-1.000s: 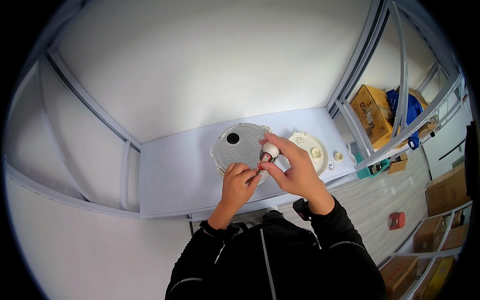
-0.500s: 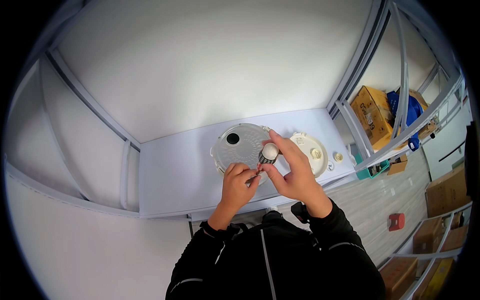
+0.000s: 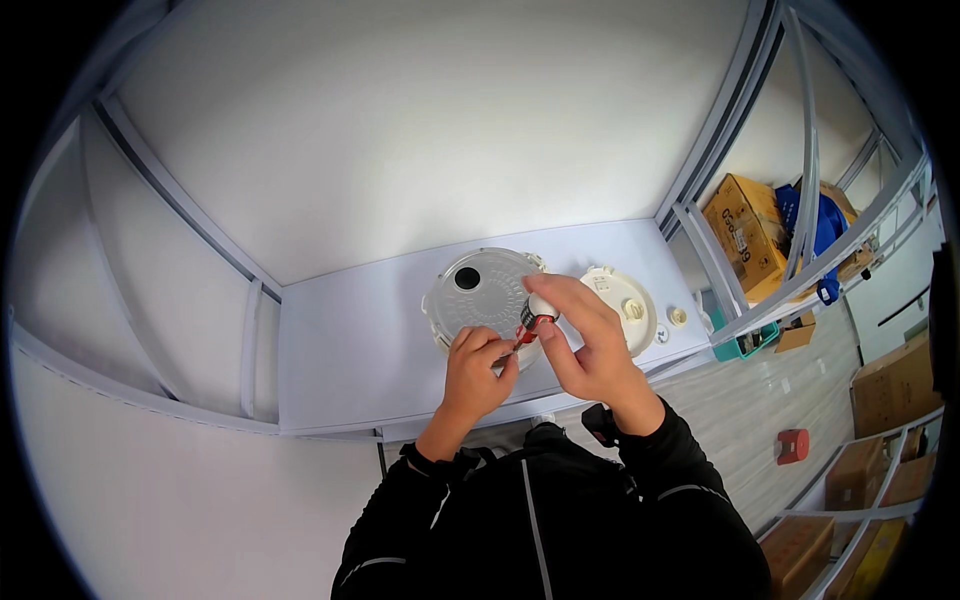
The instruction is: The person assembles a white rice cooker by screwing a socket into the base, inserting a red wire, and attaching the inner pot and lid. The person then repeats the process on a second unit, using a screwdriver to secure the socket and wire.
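In front of my chest my right hand (image 3: 590,350) grips a short red-and-black handle with a white rounded end, which looks like a screwdriver (image 3: 532,318). It tilts, its narrow end pointing down toward my left hand (image 3: 478,372). The fingers of that hand are pinched at the narrow end; their tips hide what lies between them. Beneath both hands a round translucent grey lid (image 3: 495,270) with a cream rim lies on the table. A black disc (image 3: 467,278) shows on its far left part.
Right of the lid lies a round cream cover (image 3: 645,300) bearing a small cream ring (image 3: 633,309). Another cream ring (image 3: 677,316) sits near the right end of the white table (image 3: 340,330). Metal frame posts (image 3: 700,130) flank it. Cardboard boxes (image 3: 742,235) and a red stool (image 3: 793,445) stand to the right.
My right hand has turned the handle, so its red side now shows and its white end faces me less. My left hand has hardly moved.
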`<action>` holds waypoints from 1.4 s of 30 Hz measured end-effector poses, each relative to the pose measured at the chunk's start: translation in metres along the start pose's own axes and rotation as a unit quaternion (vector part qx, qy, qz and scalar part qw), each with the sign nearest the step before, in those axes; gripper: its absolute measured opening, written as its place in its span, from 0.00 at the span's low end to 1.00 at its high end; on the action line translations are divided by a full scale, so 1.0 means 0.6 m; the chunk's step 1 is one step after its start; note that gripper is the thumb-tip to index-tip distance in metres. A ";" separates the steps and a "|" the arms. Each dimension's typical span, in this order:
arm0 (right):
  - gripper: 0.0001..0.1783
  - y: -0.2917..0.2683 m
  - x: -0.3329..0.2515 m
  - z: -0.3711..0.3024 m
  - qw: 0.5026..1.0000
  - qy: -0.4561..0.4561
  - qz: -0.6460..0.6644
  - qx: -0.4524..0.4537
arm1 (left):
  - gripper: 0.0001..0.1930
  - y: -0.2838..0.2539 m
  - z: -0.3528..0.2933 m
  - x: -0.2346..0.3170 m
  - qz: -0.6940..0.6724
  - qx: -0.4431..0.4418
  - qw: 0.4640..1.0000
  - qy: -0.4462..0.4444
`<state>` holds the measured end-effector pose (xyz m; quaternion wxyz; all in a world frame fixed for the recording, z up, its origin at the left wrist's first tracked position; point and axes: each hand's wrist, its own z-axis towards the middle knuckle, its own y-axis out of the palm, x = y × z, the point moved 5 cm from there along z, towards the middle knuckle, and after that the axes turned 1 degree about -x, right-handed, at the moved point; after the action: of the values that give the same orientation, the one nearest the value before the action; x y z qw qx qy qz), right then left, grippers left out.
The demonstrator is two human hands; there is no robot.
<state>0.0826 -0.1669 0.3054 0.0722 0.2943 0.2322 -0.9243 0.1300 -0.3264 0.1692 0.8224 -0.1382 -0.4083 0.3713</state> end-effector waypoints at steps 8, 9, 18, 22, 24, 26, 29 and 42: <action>0.24 0.001 0.004 -0.001 0.999 -0.025 -0.042 -0.008 | 0.06 0.001 0.002 -0.001 -0.008 -0.013 1.000 -0.009; 0.25 -0.001 0.002 0.002 0.999 -0.025 -0.038 -0.002 | 0.05 0.001 0.002 -0.002 -0.010 -0.016 1.000 -0.011; 0.25 -0.010 0.004 0.004 0.998 -0.063 -0.028 -0.008 | 0.07 0.005 0.000 0.008 0.044 -0.037 0.998 -0.034; 0.23 -0.014 0.004 -0.002 0.999 -0.043 -0.019 0.010 | 0.08 0.009 -0.005 0.012 0.078 -0.024 0.997 -0.015; 0.23 -0.018 0.006 -0.003 0.999 -0.033 -0.019 0.004 | 0.08 0.009 -0.006 0.013 0.079 -0.025 0.996 -0.011; 0.23 -0.021 0.008 -0.005 0.999 -0.032 -0.017 0.001 | 0.08 0.010 -0.005 0.013 0.082 -0.024 0.996 -0.007; 0.23 -0.022 0.009 -0.005 0.999 -0.035 -0.018 0.001 | 0.09 0.009 -0.003 0.016 0.079 -0.026 0.997 -0.005; 0.25 -0.014 0.015 -0.014 1.000 -0.006 -0.007 0.000 | 0.08 0.012 -0.005 0.017 0.098 -0.012 0.995 -0.004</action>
<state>0.0770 -0.1556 0.2973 0.0668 0.2870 0.2343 -0.9264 0.1325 -0.3136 0.1695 0.7783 -0.1864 -0.4009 0.4458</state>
